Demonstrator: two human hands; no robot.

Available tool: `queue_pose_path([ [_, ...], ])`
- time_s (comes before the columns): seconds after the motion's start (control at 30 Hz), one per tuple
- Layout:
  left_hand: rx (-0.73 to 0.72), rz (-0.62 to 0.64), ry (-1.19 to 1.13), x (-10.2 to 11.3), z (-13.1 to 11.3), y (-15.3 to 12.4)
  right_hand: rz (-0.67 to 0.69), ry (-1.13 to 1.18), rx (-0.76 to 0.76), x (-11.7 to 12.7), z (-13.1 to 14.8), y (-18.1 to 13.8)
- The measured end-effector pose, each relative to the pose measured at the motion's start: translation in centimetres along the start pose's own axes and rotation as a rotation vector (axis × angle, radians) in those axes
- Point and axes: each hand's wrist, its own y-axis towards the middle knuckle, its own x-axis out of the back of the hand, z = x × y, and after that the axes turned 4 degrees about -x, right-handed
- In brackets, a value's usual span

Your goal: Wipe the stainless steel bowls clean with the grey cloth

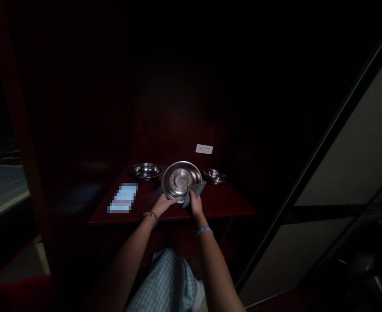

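Tilted toward me above the dark red table is a shiny metal bowl [181,177] with small spots around its base. My left hand [165,204] grips its lower left rim, thumb along the near edge. A grey cloth [194,190] lies against the lower right of the bowl, pinched in my right hand [195,203]. Behind and to the left rests another metal bowl [146,172]. To the right sits what looks like a small stack of metal bowls [214,176].
The dark red table [223,203] stands against a dark wall with a white socket plate [204,149]. A blurred-out bright rectangle [123,198] lies at the table's left. On the right is a pale panel with a dark frame [350,138]. My knee in checked cloth [166,281] is below.
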Motion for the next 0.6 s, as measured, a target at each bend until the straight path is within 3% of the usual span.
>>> queue_pose_path([
  [0.6,0.018,0.000,0.002,0.14,-0.19,-0.03,0.005,0.005,0.009,-0.02,0.31,-0.12],
])
